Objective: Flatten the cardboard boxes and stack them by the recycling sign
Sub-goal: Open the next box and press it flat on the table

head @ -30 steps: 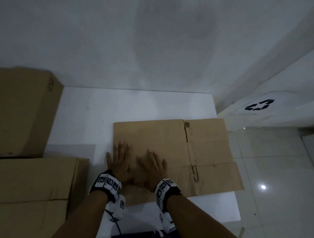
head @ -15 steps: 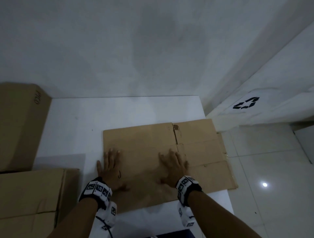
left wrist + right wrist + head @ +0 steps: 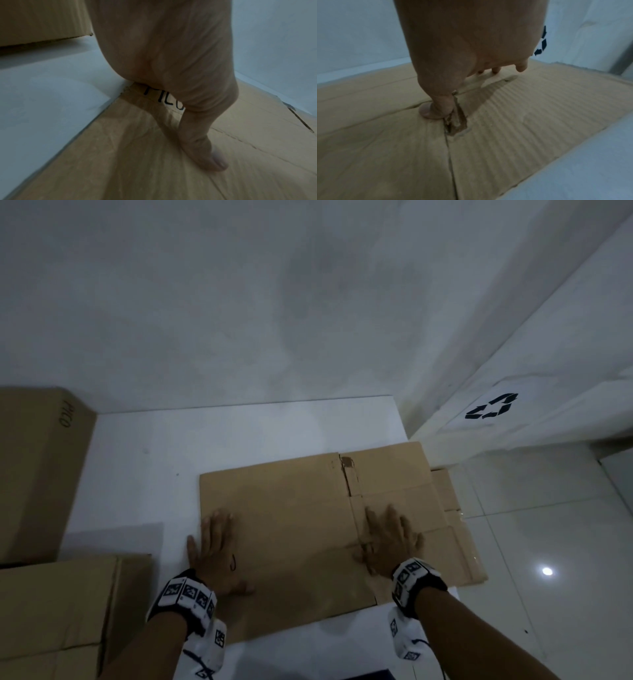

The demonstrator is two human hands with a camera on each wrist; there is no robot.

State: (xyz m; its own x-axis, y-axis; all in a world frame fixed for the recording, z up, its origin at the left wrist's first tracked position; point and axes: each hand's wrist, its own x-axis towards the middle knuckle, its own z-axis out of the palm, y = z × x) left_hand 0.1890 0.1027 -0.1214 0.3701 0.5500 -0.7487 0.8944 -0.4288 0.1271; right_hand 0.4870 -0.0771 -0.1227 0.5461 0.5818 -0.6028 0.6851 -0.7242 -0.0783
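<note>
Head view: flattened cardboard box (image 3: pixel 298 529) flat on white table (image 3: pixel 246 433), right end overhanging at 3 o'clock toward recycling sign (image 3: pixel 492 406). Left hand (image 3: pixel 215 549) at 8 o'clock, right hand (image 3: pixel 390 537) at 4 o'clock, each grip wide, palms pressing down. Unflattened boxes (image 3: pixel 37 470) at 9 o'clock.

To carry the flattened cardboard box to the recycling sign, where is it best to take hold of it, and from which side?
Probably by its two short edges. The flattened box lies flat, so slide fingers under from outside: the left hand at the left edge, the right hand at the right end overhanging the white surface.
</note>
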